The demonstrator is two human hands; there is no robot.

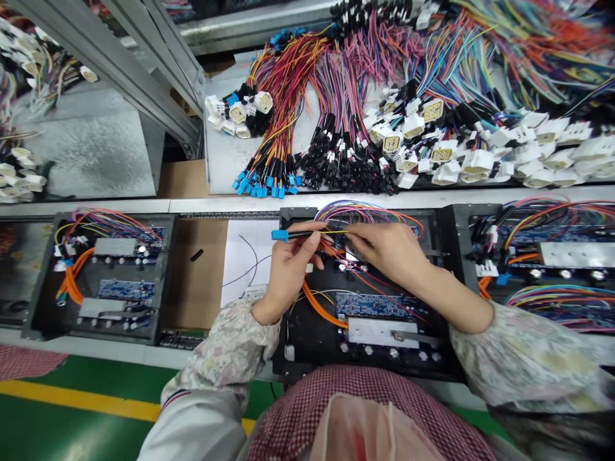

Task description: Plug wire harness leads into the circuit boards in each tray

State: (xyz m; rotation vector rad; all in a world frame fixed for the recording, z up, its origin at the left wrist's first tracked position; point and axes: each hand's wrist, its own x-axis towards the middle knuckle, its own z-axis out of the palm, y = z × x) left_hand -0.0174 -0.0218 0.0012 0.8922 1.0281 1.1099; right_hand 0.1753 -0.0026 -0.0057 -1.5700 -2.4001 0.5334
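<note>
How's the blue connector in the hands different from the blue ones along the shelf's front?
The held blue connector points left in the picture; the shelf's blue connectors mostly point toward its bottom. The held blue connector sticks out alone past the left hand; the shelf's blue connectors lie bunched. Both are blue with wires attached.

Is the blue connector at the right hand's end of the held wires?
No, the blue connector sticks out beyond the left hand, while the right hand pinches the wires farther along.

Blue connector (279,235): smooth plastic. Tray (314,339): matt. Shelf (223,163): metal. Sleeves (225,346): cloth.
</note>
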